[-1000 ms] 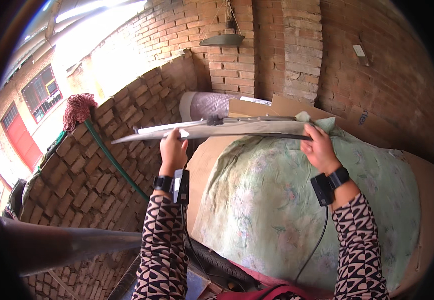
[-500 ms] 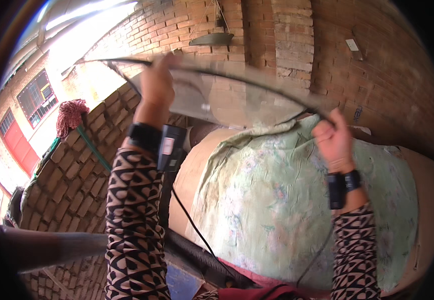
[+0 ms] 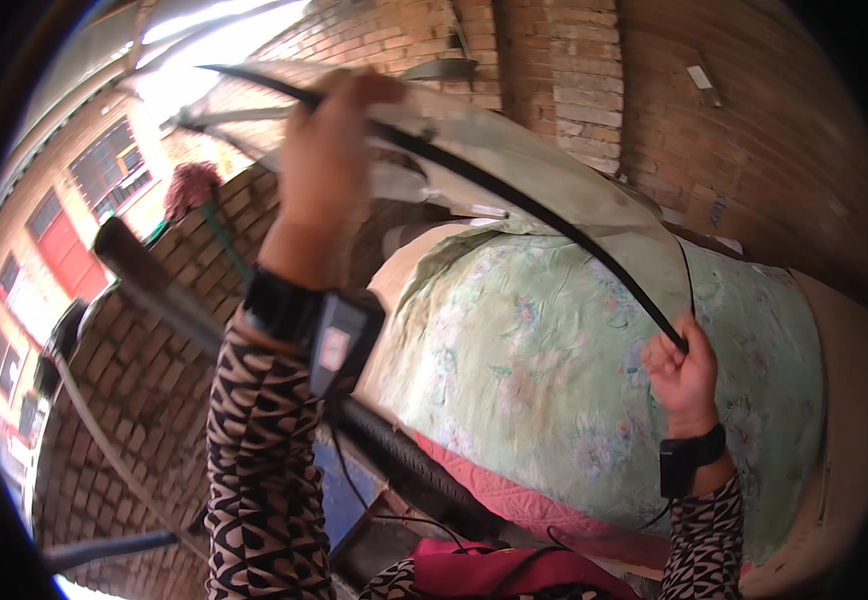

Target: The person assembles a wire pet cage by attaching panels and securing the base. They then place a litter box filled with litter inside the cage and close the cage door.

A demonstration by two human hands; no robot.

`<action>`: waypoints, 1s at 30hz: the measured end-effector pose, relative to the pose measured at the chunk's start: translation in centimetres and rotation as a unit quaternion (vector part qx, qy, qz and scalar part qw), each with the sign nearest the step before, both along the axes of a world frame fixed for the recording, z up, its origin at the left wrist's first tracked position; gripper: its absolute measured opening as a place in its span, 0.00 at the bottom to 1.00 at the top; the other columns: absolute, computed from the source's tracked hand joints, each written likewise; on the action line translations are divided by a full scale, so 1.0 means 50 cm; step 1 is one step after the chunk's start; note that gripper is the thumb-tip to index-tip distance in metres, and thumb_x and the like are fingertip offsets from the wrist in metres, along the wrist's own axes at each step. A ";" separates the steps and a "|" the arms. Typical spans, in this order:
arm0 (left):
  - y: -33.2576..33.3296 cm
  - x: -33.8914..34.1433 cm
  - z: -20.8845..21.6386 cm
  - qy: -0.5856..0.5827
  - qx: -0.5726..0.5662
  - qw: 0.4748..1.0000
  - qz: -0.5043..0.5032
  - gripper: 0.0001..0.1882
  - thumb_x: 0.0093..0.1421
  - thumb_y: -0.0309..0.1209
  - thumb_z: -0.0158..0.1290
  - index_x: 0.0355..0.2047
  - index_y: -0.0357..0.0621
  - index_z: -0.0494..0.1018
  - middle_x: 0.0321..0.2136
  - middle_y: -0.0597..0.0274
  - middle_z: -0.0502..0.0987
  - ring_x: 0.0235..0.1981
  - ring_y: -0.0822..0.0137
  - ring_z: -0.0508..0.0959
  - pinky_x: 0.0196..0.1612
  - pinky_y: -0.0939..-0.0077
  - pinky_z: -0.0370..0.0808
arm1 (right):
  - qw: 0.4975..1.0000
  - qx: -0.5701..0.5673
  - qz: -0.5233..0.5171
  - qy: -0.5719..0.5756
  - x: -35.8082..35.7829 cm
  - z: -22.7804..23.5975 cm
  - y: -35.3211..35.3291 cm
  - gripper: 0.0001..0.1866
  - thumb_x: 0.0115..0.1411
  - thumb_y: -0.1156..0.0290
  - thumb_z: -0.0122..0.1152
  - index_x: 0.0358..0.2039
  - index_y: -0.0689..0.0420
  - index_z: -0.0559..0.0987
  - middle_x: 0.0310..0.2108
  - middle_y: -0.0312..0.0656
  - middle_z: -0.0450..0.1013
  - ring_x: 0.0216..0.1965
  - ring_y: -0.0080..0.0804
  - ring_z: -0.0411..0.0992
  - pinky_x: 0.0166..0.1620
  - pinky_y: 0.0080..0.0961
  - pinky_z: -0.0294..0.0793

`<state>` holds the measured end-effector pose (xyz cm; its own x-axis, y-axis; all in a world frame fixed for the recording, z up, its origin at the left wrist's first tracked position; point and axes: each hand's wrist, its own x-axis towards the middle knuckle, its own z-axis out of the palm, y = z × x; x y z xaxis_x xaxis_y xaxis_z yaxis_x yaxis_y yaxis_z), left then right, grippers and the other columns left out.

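Observation:
A large see-through sheet (image 3: 554,165) with a curved black edge strip (image 3: 544,210) is held up in front of me, over a green floral cloth (image 3: 564,340). High at the left, my left hand (image 3: 329,165) is closed around the black edge; its fingers are slightly blurred. Down at the strip's right end, my right hand (image 3: 684,375) is closed on the same edge, above the cloth. The strip slopes from upper left to lower right. Whether the sheet is glass or plastic I cannot tell.
The cloth covers a broad padded surface with brown cardboard (image 3: 819,480) at its side and pink quilted fabric (image 3: 524,500) below. Dark bars (image 3: 154,285) cross the left side, near a low brick wall (image 3: 144,390). A hanging pan (image 3: 439,70) is against the back wall.
The sheet has tilted: my right hand has come down and nearer, and my left hand has risen slightly. My view has shifted, and a dark bar at the left now shows at another angle.

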<state>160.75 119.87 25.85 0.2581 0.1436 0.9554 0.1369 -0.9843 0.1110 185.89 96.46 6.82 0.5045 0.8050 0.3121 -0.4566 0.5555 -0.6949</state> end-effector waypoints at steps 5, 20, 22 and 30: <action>-0.158 -0.005 0.023 0.045 -0.162 0.971 -0.168 0.11 0.59 0.21 0.39 0.33 0.35 0.73 0.35 0.56 0.77 0.38 0.64 0.76 0.43 0.73 0.71 | 0.990 -0.032 0.099 0.092 -0.047 -0.122 -0.088 0.20 0.64 0.62 0.43 0.16 0.54 0.62 0.14 0.33 0.57 0.17 0.22 0.55 0.25 0.21 0.56; -0.333 -0.355 -0.015 0.161 -0.146 0.975 -0.054 0.09 0.59 0.28 0.44 0.26 0.38 0.73 0.29 0.60 0.77 0.34 0.67 0.76 0.59 0.54 0.52 | 0.899 -0.264 0.221 0.270 -0.275 -0.334 0.121 0.51 0.54 0.38 0.48 0.64 0.56 0.36 0.63 0.55 0.44 0.62 0.50 0.49 0.60 0.52 0.47; -0.348 -0.395 -0.026 0.164 -0.171 0.970 -0.054 0.09 0.59 0.27 0.45 0.24 0.38 0.72 0.30 0.59 0.77 0.34 0.66 0.76 0.59 0.54 0.52 | 0.894 -0.201 0.257 0.307 -0.324 -0.351 0.176 0.53 0.51 0.37 0.53 0.64 0.50 0.36 0.59 0.53 0.53 0.60 0.48 0.53 0.57 0.52 0.51; -0.451 -0.542 -0.054 0.095 -0.209 0.970 0.076 0.12 0.57 0.30 0.46 0.18 0.40 0.69 0.24 0.59 0.75 0.30 0.67 0.75 0.61 0.53 0.49 | 0.926 -0.146 0.246 0.246 -0.419 -0.302 0.198 0.20 0.51 0.49 0.61 0.25 0.51 0.68 0.13 0.35 0.64 0.15 0.29 0.61 0.23 0.29 0.62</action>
